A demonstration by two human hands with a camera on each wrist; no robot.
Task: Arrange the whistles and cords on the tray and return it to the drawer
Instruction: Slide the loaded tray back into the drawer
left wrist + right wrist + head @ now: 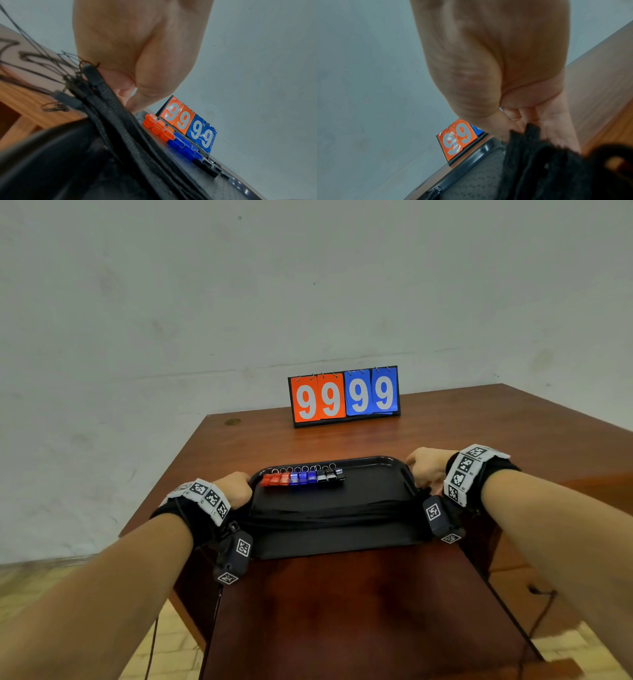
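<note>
Head view: left hand (pixel 236 489) and right hand (pixel 426 470) grip tray (pixel 342 542)

Plain room with sports-equipment storage character, bare scuffed off-white plastered wall (pixel 308 285), pale yellow tiled floor (pixel 164 642), reddish-brown wooden counter (pixel 342 440) against the wall, tabletop flip scoreboard with orange and blue "99 99" cards (pixel 344 396), exact room type undetermined

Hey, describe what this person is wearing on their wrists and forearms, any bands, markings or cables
Both forearms are bare, with no sleeves. Each wrist carries a black strap under a white band printed with square black-and-white markers; the right wrist's band matches. A dark boxy camera unit with similar markers hangs below each wrist, and thin black cables trail down from them.
</note>
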